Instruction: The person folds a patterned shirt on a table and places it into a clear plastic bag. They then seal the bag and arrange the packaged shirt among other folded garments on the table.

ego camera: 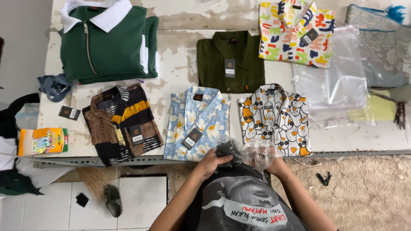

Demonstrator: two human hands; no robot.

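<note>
Both hands work at the table's near edge: left hand grips a black bundle, while right hand is closed on its crinkled clear plastic bag, just before the blue floral shirt.

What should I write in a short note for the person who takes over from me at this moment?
Left hand: grips a crumpled black garment at the near table edge.
Right hand: holds a clear plastic bag bunched against the garment.
On the table: six folded tops lie unbagged: green zip top, dark olive shirt, colourful patterned shirt, brown-black shirt, blue floral shirt, white-orange print shirt.
Spare clear bags lie on the right.
Done: the tops are folded.
Left: the garment is not yet inside the bag, as far as can be seen.
</note>
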